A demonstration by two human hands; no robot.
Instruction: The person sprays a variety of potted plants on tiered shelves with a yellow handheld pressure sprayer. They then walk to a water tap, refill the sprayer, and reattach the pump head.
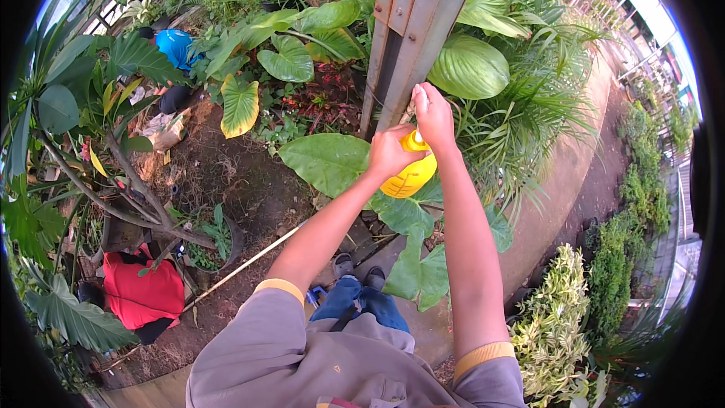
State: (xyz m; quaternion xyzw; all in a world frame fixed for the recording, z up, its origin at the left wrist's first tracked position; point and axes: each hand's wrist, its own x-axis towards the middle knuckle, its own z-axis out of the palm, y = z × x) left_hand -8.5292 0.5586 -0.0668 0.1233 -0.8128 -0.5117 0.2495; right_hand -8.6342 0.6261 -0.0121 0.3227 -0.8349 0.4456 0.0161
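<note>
A yellow plastic bottle [416,175], with dark markings on its side, is held up in front of me beside a rusty metal post [416,39]. My left hand [393,150] grips it around the neck. At its top my right hand [435,116] is closed on a white fitting [418,136], perhaps a spray head. My fingers hide most of that fitting. Large green leaves [328,164] hang just behind and below the bottle.
Two people crouch to the left, one in a blue shirt [174,48], one in a red shirt [141,289]. A pale pole [249,263] lies across the soil. A potted plant [218,238] stands left of me. A concrete path [549,198] curves along the right.
</note>
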